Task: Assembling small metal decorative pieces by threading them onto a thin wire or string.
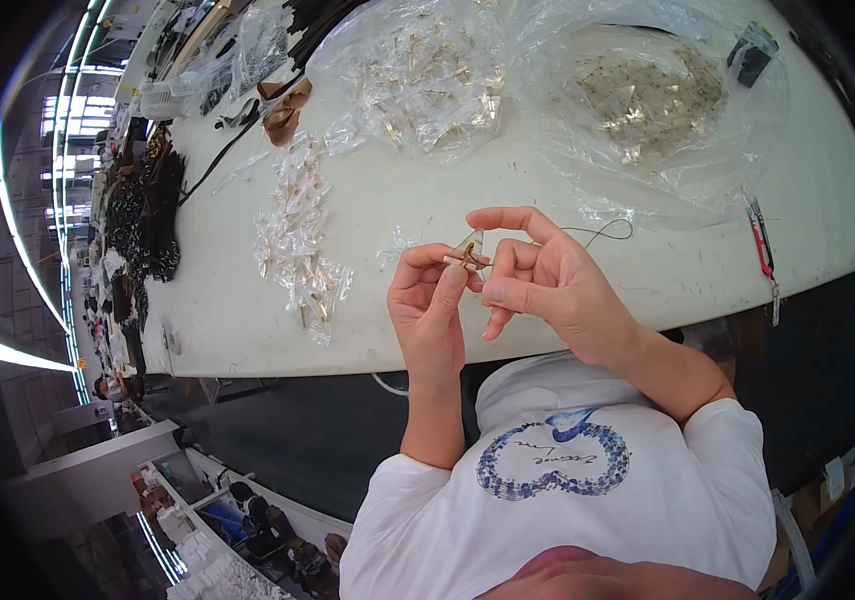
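Just above the table's near edge, my left hand [431, 310] pinches a small gold-coloured metal piece [468, 257] between thumb and fingers. A bit of clear film seems to stand up beside it, though fine detail is too small to make out. My right hand [559, 285] is close against the left, its thumb and bent fingers pinched together by the piece, the index finger arched over the top. A thin dark cord [615, 222] loops out on the table behind my right hand and seems to run into its pinch; part of it is hidden by the fingers.
Small clear packets with gold pieces [294, 225] lie on the white table [387, 345] at left. Two large clear bags of gold pieces [432, 85] [652, 95] lie at the back. A red-handled tool [763, 245] is at right; dark straps and chains [152, 200] pile at far left.
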Demonstrator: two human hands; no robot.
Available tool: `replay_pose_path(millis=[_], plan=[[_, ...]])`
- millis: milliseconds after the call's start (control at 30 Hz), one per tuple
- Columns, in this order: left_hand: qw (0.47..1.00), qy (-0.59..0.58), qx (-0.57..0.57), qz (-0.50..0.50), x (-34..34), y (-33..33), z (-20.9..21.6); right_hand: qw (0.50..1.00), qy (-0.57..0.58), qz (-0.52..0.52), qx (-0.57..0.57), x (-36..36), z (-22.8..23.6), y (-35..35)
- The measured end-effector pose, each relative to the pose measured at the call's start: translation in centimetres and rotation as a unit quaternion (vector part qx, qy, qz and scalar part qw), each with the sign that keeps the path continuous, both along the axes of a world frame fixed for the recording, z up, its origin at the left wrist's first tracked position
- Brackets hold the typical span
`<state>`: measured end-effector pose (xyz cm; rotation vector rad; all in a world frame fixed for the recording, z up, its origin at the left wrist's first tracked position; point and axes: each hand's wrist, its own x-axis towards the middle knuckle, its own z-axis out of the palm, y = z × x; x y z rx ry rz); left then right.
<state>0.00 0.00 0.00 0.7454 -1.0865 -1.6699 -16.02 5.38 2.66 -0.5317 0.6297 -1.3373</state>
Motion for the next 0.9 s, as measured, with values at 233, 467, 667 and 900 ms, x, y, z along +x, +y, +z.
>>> replay_pose_path(millis=[233, 467, 667, 900], plan=[[1.000, -0.001, -0.004, 0.005, 0.0, 0.1, 0.0, 1.000, -0.007, -0.006, 0.003, 0.2, -0.3, -0.1], [0.999, -0.022, -0.038, 0.011, -0.1, -0.1, -0.2, 1.000, -0.024, -0.001, -0.003, 0.0, -0.6, -0.1], [0.966, -0.169, -0.184, 0.069, -0.3, 0.1, -1.1, 0.992, -0.114, -0.003, 0.051, -0.8, -1.6, -0.6], [0.998, -0.013, 0.046, -0.045, 0.8, -0.6, -0.4, 0.858, 0.420, -0.248, -0.163, -1.6, -2.2, -1.0]])
